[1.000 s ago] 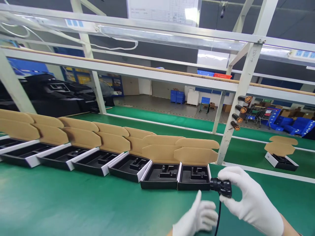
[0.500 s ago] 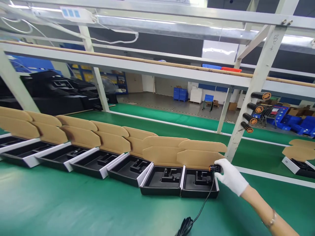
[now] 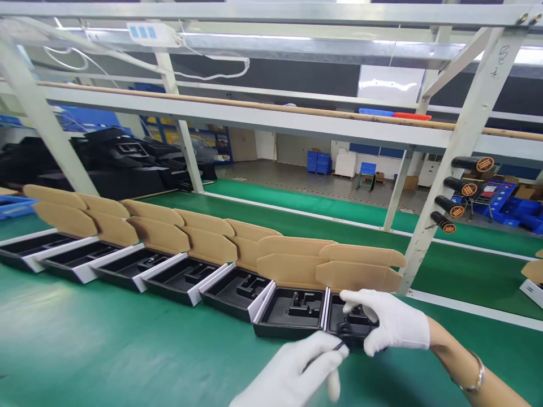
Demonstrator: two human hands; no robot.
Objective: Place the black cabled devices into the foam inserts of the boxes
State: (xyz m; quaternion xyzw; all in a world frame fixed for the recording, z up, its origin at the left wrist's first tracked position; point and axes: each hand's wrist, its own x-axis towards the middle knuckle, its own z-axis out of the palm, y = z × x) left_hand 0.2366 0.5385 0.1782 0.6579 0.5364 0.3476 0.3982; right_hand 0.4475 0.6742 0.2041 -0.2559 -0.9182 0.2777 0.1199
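Note:
Both of my hands wear white gloves and meet at the rightmost open box (image 3: 335,316), which has a black tray inside. My left hand (image 3: 297,364), at its front edge, pinches a thin black cable (image 3: 339,345). My right hand (image 3: 392,319) arches over the tray, thumb and fingers apart, with nothing visibly gripped. Between the hands, a dark blurred part (image 3: 345,330) shows at the cable's end; its kind cannot be made out. My right hand and its shadow hide part of the tray.
More open boxes (image 3: 291,332) with raised cardboard lids run leftward along the green table (image 3: 169,345). A white post (image 3: 462,133) behind my right hand carries several black cylinders (image 3: 460,187) with orange ends. Another box (image 3: 533,291) stands at the far right.
My left hand has come into view and taken hold of the cable. My right hand has let go of the black cylindrical piece and shifted slightly down and left. The view has turned left.

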